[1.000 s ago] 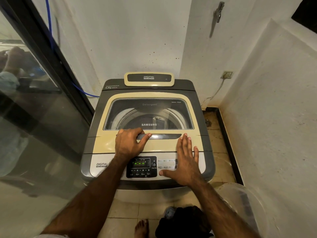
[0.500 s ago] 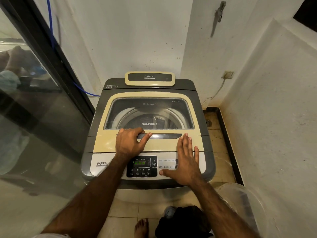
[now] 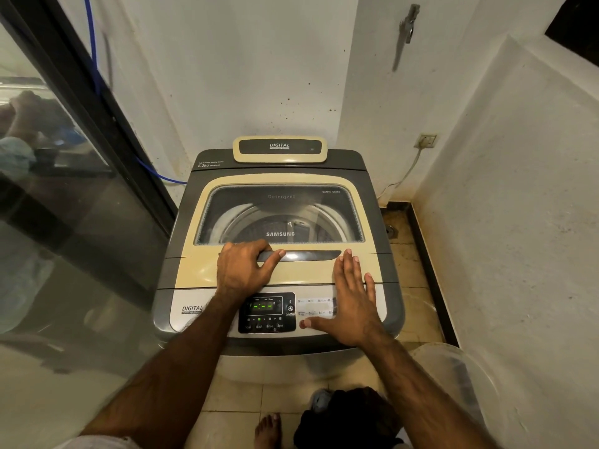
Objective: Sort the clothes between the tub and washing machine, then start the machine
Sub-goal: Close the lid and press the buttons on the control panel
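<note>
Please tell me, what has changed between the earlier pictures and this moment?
Nothing has visibly changed. The left hand still grips the lid handle of the closed washing machine. The right hand still lies flat on the control panel, with its thumb beside the buttons. The display shows the same green dashes.
</note>
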Available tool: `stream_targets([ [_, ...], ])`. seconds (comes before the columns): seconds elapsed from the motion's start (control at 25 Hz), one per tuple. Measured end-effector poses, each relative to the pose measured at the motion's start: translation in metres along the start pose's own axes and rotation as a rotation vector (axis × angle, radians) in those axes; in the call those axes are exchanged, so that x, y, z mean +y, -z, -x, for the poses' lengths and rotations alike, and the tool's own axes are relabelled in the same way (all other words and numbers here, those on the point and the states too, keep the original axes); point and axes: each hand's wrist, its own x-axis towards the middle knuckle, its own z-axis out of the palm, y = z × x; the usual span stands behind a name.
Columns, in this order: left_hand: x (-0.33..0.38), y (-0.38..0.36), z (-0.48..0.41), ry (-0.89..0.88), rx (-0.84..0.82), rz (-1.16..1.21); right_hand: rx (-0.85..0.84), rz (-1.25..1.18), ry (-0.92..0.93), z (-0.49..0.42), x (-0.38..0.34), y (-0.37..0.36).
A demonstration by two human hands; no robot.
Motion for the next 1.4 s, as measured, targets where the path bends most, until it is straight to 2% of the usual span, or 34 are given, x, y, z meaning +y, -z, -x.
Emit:
stream_targets([
  [0.16,-0.001,-0.001,-0.001,-0.001,-0.005,0.005,0.028,-0.029,0.068,0.002,0.027,0.019],
  [0.4,0.000,-0.001,-0.001,-0.013,0.002,-0.008,0.000,-0.011,0.041,0.014,0.060,0.032],
  [0.6,0.001,0.000,0.000,-0.011,0.006,-0.015,-0.062,-0.064,0.041,0.010,0.064,0.038],
  [0.88,0.002,0.001,0.000,-0.015,0.001,-0.004,-0.048,-0.125,0.041,0.011,0.066,0.037],
  [1.12,0.002,0.001,0.000,-0.019,0.016,0.007,-0.078,-0.061,0.026,0.009,0.064,0.043],
  [1.4,0.003,0.001,0.000,0.001,0.010,0.031,-0.042,-0.154,-0.023,0.009,0.060,0.042],
])
